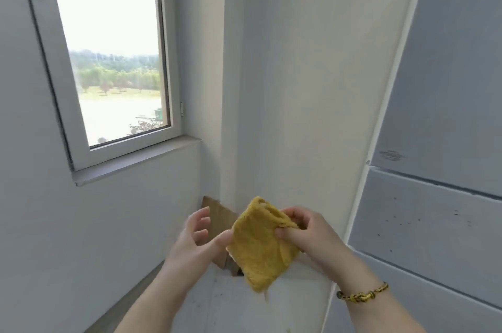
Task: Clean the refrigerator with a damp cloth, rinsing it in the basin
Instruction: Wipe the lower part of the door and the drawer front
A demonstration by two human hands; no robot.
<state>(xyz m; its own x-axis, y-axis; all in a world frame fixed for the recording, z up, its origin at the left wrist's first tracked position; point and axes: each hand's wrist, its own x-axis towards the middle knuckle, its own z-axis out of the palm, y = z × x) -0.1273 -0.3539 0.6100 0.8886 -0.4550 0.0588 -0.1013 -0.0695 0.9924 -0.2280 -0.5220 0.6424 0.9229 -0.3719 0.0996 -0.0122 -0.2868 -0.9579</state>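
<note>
A person's right hand [307, 232], a yellow-and-black braided bracelet [362, 295] on its wrist, pinches a folded yellow cloth [260, 245] by its upper right edge, thumb in front and fingers curled behind. The cloth hangs in the air in the lower middle of the view, its bottom corner trailing a loose thread. The left hand [195, 237] is released, fingers spread and lightly bent, and its thumb tip reaches the cloth's left edge (whether it actually presses the fabric cannot be told).

Below the hands lies a pale grey floor [231, 305] with a few small specks. Just behind the cloth, a piece of brown cardboard [217, 213] leans in the corner of the room where the floor meets the wall.

The refrigerator [312, 88] stands at right, its tall white side panel facing the camera and rising out of view. Its grey-blue front, at the right edge of the view, is split by dark seams into an upper door and lower drawers; the drawer fronts carry scattered dark spots, and a faint label sits low on the upper door.

At left, a plain wall [81, 237] holds a white-framed window [114, 47] above a grey sill [135, 161]. Through the glass are trees, open ground and a bright, washed-out sky.
</note>
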